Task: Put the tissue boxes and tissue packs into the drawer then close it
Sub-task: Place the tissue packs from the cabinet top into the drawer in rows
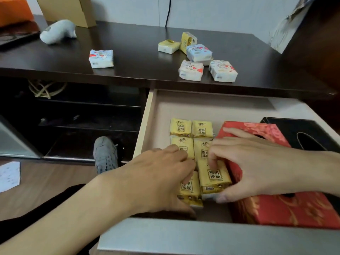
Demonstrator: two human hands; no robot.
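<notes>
The drawer (147,126) is pulled open below the dark desk. Inside lie several yellow tissue packs (181,127) in two columns, a red tissue box (287,208) to their right and a black tissue box (298,129) at the far right. My right hand (257,162) grips the nearest right-column yellow pack (214,178) between thumb and fingers. My left hand (158,179) rests on the nearest left-column yellow pack (188,188). On the desk top lie several white patterned packs (191,69), one apart at the left (101,58), and two pale yellow packs (168,46).
The drawer's grey front panel (202,236) is nearest me. The desk (128,39) carries a white plush toy (58,31), a cardboard box (73,10) and an orange object (12,10). A grey shoe (105,154) and a white pack (9,175) are on the wooden floor.
</notes>
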